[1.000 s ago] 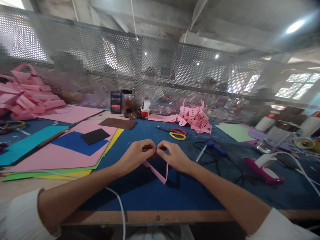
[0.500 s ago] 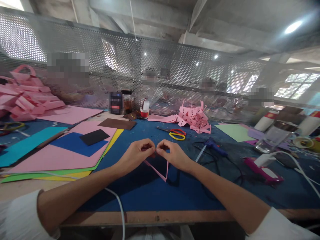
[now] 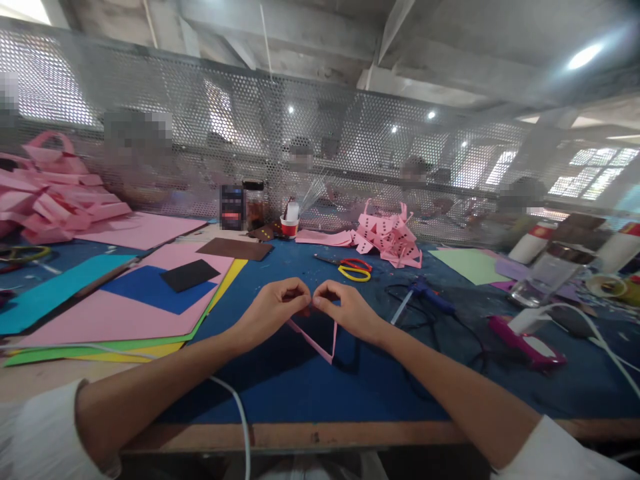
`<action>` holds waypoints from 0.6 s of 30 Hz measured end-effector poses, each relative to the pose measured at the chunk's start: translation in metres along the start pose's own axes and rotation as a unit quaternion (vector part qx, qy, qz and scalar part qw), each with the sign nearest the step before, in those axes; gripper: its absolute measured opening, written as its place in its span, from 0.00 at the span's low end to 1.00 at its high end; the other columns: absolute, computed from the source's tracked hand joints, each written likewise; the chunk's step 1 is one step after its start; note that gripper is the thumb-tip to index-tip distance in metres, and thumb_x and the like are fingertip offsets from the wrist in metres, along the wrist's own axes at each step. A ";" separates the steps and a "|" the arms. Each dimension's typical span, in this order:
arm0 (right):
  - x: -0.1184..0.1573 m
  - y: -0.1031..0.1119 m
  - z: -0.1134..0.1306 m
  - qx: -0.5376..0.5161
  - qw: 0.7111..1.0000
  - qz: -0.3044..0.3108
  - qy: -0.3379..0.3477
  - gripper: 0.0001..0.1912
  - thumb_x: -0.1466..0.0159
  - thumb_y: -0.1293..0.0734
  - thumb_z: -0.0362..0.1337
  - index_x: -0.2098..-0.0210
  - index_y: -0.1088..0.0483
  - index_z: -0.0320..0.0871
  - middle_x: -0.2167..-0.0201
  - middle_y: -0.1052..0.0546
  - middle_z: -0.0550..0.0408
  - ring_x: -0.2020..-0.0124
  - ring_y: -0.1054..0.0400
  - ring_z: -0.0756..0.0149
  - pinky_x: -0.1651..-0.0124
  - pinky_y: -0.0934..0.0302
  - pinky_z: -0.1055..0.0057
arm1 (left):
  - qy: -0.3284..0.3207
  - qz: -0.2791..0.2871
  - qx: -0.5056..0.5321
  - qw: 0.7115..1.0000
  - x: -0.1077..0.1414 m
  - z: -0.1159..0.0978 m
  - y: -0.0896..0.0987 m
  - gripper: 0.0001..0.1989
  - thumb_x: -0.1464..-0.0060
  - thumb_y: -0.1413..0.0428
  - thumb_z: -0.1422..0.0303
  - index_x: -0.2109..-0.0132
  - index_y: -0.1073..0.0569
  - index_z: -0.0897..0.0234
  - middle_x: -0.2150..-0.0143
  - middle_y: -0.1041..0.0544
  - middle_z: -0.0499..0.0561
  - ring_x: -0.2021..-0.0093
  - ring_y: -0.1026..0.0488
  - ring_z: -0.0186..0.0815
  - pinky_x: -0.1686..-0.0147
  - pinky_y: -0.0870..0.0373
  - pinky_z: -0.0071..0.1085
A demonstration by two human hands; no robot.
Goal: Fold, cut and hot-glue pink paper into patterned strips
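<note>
Between my two hands hangs a narrow pink strip (image 3: 316,347), folded to a pointed corner at its lower end. My left hand (image 3: 281,301) pinches one side of it, with thumb and fingertips together. From the other side my right hand (image 3: 343,305) pinches it too, and the fingertips of both hands nearly meet. The strip's upper part is hidden behind my fingers. Behind my hands, scissors (image 3: 353,268) with red and yellow handles lie on the blue table mat (image 3: 300,393).
At left are stacked coloured sheets (image 3: 150,260) and a heap of folded pink pieces (image 3: 55,193). Dotted pink pieces (image 3: 387,233) lie at the back. To the right are a blue glue gun (image 3: 431,297), a magenta device (image 3: 527,343) and a clear jar (image 3: 550,273). A white cable (image 3: 240,407) crosses the front edge.
My hands and the pink strip hold almost the same position. Behind the perforated screen, a person's head has come into view at the far left.
</note>
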State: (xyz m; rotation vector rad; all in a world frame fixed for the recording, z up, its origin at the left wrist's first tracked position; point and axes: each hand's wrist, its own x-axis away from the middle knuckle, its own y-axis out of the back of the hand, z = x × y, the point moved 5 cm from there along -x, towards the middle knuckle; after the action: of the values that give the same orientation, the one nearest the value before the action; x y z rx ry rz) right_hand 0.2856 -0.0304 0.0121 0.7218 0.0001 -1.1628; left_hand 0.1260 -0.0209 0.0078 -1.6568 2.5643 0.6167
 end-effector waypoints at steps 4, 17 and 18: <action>-0.001 0.000 0.000 -0.004 1.000 0.001 0.001 0.06 0.32 0.35 0.37 0.63 0.29 0.42 0.67 0.23 0.57 0.63 0.28 0.66 0.56 0.37 0.70 | 0.000 -0.003 0.002 1.000 -0.001 0.000 0.000 0.07 0.42 0.44 0.64 0.65 0.26 0.63 0.70 0.23 0.46 0.66 0.23 0.35 0.66 0.27 0.29; 0.001 -0.001 0.001 -0.007 1.000 0.005 -0.003 0.07 0.31 0.36 0.37 0.62 0.29 0.42 0.66 0.23 0.57 0.63 0.28 0.66 0.56 0.38 0.70 | 0.000 0.004 0.010 1.000 -0.001 -0.002 -0.001 0.06 0.43 0.44 0.66 0.65 0.26 0.63 0.70 0.23 0.46 0.66 0.24 0.35 0.67 0.27 0.28; 0.001 -0.001 0.000 -0.009 1.000 0.005 -0.001 0.07 0.31 0.37 0.38 0.62 0.29 0.42 0.66 0.22 0.57 0.63 0.28 0.66 0.56 0.38 0.70 | 0.002 0.001 0.010 1.000 -0.001 -0.001 0.000 0.06 0.43 0.44 0.66 0.65 0.26 0.63 0.71 0.24 0.46 0.66 0.24 0.35 0.68 0.27 0.28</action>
State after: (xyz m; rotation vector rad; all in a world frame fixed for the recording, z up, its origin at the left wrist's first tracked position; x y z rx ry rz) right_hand 0.2853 -0.0312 0.0113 0.7036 0.0045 -1.1531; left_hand 0.1270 -0.0209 0.0092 -1.6507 2.5666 0.5876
